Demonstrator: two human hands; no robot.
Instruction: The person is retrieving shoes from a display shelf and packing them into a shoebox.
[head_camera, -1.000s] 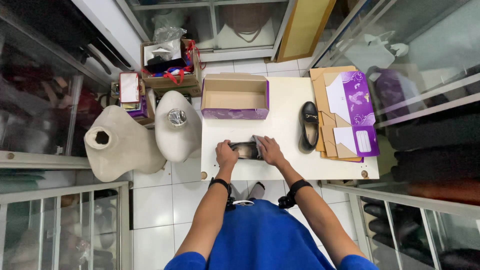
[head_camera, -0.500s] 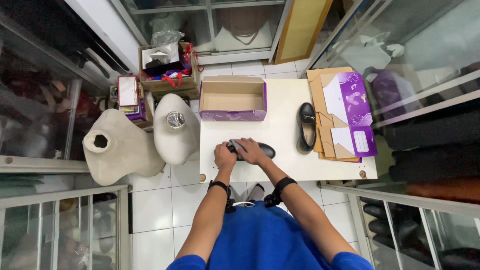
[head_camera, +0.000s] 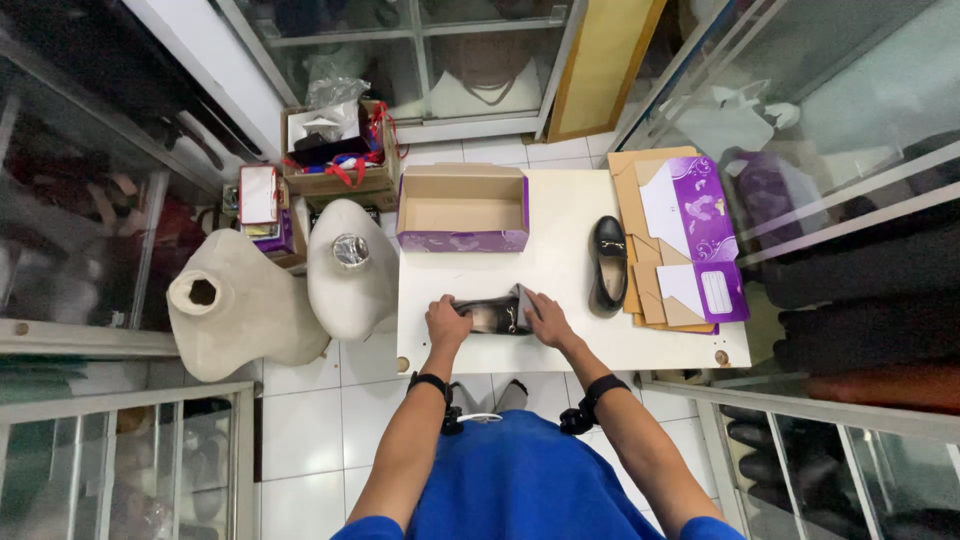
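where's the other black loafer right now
In the head view, the second black loafer lies alone on the white table's right side, beside the flattened purple boxes.

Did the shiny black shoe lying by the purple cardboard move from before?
No. The black shoe lies beside the flat purple cardboard on the white table, just as earlier; the small frame shifts look like head-camera motion.

top: blue, short sleeves | forearms bare | left wrist: black band | right wrist: black band
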